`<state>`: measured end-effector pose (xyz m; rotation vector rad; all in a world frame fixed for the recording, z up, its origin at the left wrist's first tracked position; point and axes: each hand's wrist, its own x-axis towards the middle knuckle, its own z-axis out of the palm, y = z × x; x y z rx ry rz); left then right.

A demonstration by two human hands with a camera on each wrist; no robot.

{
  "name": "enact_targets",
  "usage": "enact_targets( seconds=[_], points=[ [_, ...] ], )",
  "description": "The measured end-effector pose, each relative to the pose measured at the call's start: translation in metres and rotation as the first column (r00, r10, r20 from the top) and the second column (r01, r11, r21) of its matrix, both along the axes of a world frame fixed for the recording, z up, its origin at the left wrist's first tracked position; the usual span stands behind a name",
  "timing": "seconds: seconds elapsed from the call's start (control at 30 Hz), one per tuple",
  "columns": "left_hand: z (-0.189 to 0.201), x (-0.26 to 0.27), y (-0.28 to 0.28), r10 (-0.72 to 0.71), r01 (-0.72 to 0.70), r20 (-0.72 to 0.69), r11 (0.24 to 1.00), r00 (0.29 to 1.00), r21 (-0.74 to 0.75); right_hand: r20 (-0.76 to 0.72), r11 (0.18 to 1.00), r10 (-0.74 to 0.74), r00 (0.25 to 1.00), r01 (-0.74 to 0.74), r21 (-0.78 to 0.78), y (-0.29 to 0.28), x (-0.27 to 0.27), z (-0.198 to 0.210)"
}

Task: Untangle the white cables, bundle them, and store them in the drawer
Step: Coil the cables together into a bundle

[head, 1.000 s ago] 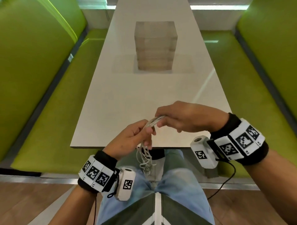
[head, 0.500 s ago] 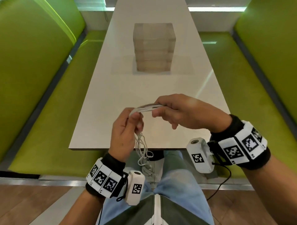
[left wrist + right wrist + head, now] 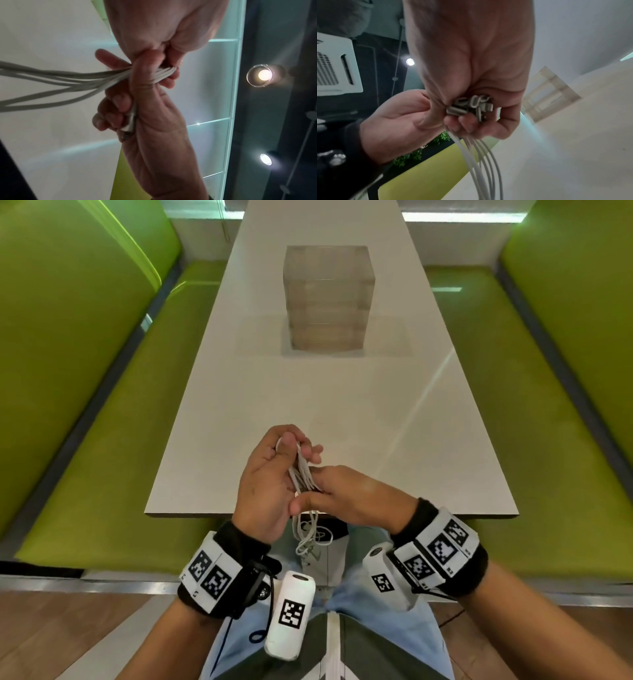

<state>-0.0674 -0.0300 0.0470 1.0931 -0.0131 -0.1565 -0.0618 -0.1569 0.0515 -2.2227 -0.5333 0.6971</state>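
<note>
Just above the table's near edge my left hand (image 3: 270,474) grips the top of a folded bundle of white cables (image 3: 302,474). My right hand (image 3: 342,494) grips the bundle's lower end, right against the left palm. A loose tangle of cable (image 3: 311,537) hangs below both hands over my lap. In the left wrist view my left hand (image 3: 145,86) has its thumb across the cables (image 3: 68,81), with a plug (image 3: 128,128) under the curled fingers. In the right wrist view my right hand (image 3: 471,60) clamps several folded cable loops (image 3: 469,106). The translucent drawer unit (image 3: 329,299) stands mid-table, shut.
The white table (image 3: 394,440) stretches ahead between two green benches (image 3: 102,440). The drawer unit (image 3: 547,94) is the only object on it. My legs and the wooden floor lie below the table edge.
The bundle went from lying level between my hands to standing nearly upright. My left hand rose to its top and my right hand dropped in close beside the left palm.
</note>
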Motion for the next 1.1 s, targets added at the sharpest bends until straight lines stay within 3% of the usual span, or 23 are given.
enact_targets(
  seconds=[0.1, 0.17, 0.23, 0.3, 0.43, 0.57, 0.73, 0.83, 0.93, 1.1],
  points=[
    [-0.002, -0.001, 0.003, -0.082, 0.079, -0.061, 0.995, 0.995, -0.061, 0.083, 1.0, -0.014, 0.996, 0.015, -0.017, -0.003, -0.001, -0.012],
    [-0.001, 0.002, 0.005, -0.138, 0.131, -0.062, 0.986, 0.989, -0.104, 0.177, 0.996, -0.064, 0.982, 0.05, 0.08, -0.003, -0.003, -0.018],
    [0.003, 0.004, 0.007, -0.186, 0.176, -0.069, 0.976, 0.98, -0.13, 0.041, 0.953, -0.12, 0.992, 0.103, 0.286, -0.005, -0.01, -0.019],
    [0.005, 0.004, 0.008, -0.233, 0.221, -0.084, 0.967, 0.969, -0.126, -0.176, 0.88, -0.066, 0.982, 0.14, 0.454, -0.008, -0.016, -0.023],
    [0.004, 0.004, 0.009, -0.274, 0.262, -0.086, 0.956, 0.958, -0.13, -0.389, 0.73, -0.013, 0.921, 0.274, 0.626, -0.003, -0.025, -0.03],
    [0.008, 0.005, 0.009, -0.289, 0.28, -0.071, 0.952, 0.955, -0.122, -0.451, 0.658, -0.005, 0.893, 0.343, 0.67, 0.0, -0.027, -0.033],
    [0.008, 0.004, 0.006, -0.297, 0.291, -0.083, 0.954, 0.951, -0.073, -0.448, 0.686, -0.03, 0.893, 0.345, 0.641, -0.002, -0.029, -0.036],
    [0.002, 0.001, 0.004, -0.288, 0.288, -0.076, 0.958, 0.955, -0.021, -0.392, 0.726, -0.069, 0.917, 0.316, 0.61, -0.004, -0.032, -0.041],
    [-0.005, 0.001, 0.006, -0.215, 0.211, 0.004, 0.961, 0.977, 0.178, -0.35, 0.708, -0.127, 0.928, 0.332, 0.623, -0.006, -0.032, -0.035],
    [-0.018, -0.008, 0.007, -0.431, 0.38, 0.031, 0.825, 0.902, 0.418, -0.371, 0.465, -0.242, 0.897, 0.443, 0.767, -0.014, -0.015, -0.006]
  ],
)
